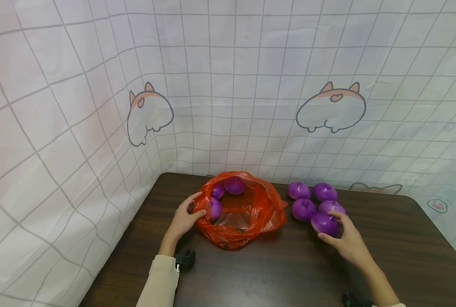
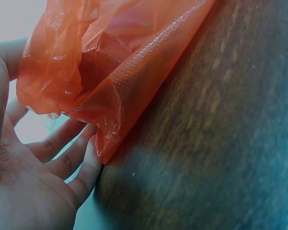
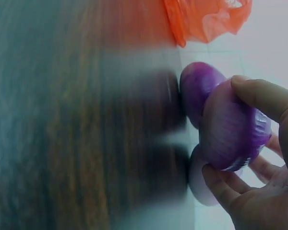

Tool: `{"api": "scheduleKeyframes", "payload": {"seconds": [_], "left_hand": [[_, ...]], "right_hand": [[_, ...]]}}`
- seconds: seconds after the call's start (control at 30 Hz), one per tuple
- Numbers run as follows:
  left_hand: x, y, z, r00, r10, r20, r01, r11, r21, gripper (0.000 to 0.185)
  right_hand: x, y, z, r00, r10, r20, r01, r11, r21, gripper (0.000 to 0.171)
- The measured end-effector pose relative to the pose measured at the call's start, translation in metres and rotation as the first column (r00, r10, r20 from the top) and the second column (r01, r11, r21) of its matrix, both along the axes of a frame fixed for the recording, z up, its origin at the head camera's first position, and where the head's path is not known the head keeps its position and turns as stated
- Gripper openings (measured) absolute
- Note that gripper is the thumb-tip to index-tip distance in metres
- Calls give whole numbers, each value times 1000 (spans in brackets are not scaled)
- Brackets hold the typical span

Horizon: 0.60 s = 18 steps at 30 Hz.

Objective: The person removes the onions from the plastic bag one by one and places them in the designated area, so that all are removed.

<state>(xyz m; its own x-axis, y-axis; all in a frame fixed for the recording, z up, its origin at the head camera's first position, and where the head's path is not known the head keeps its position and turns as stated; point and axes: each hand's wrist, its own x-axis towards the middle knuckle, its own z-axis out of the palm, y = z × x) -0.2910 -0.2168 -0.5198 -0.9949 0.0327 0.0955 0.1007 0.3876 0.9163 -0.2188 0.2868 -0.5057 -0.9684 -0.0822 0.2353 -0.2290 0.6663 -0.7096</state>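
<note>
Purple onions sit in two groups on the dark tabletop (image 1: 385, 238): three already lie inside the red plastic bag (image 1: 251, 221), and five more cluster just to the right of it. My right hand (image 1: 348, 243) is on the nearest onion (image 1: 324, 224), the one at the front of that cluster. In the right wrist view the thumb and curled fingers (image 3: 221, 184) wrap around it from both sides, so I read the grip as closed on the onion, with the neighbouring onions (image 3: 199, 88) touching or just behind it. I cannot tell whether it is lifted off the wood or resting on it.

My left hand (image 1: 185, 217) is at the bag's left rim. From the head view the thumb and fingers pinch the rim, and an onion (image 1: 215, 208) inside lies just beside them. The left wrist view shows the palm open toward the crinkled red film (image 2: 110, 81), with the fingers (image 2: 62, 148) running under its edge. Held like this, I judge the hand props the mouth of the bag open and keeps the limp plastic from folding shut, which leaves a wide opening facing up and toward the loose onions.

A patterned grid cloth (image 1: 251, 85) screens the back and sides.
</note>
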Motion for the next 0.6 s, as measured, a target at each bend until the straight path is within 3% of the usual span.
{"api": "scheduleKeyframes", "payload": {"seconds": [0.23, 0.6], "left_hand": [[1, 1, 1, 1000, -5, -4, 5, 1000, 9, 63], [-1, 0, -2, 1000, -3, -12, 3, 1000, 0, 63]], "right_hand": [[-1, 5, -2, 1000, -8, -10, 8, 999, 44, 73], [-1, 11, -3, 999, -30, 43, 26, 997, 77, 75]]}}
